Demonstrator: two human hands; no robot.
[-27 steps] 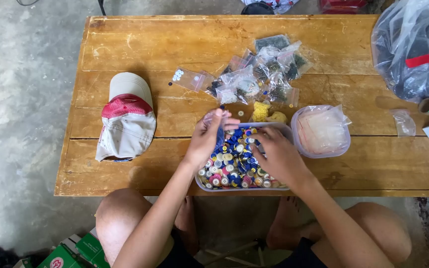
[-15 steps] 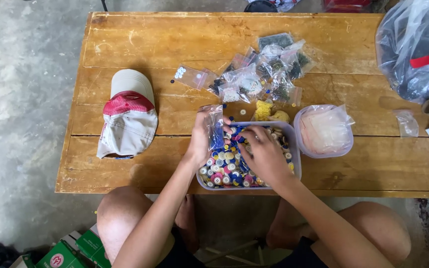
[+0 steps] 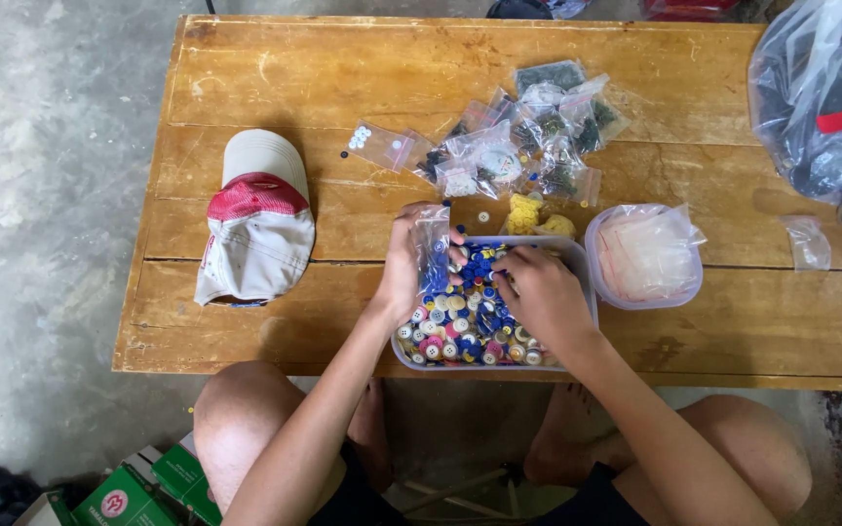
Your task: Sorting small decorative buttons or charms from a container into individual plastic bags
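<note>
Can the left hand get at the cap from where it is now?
Probably yes. The cap lies on bare table to the left hand's own side, nothing between them. But that hand holds a small clear bag over the button tub.

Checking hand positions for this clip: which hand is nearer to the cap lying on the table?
Left. The left hand holds a small clear bag at the button tub's left edge, on the side toward the cap. The right hand is over the tub, farther off.
</note>
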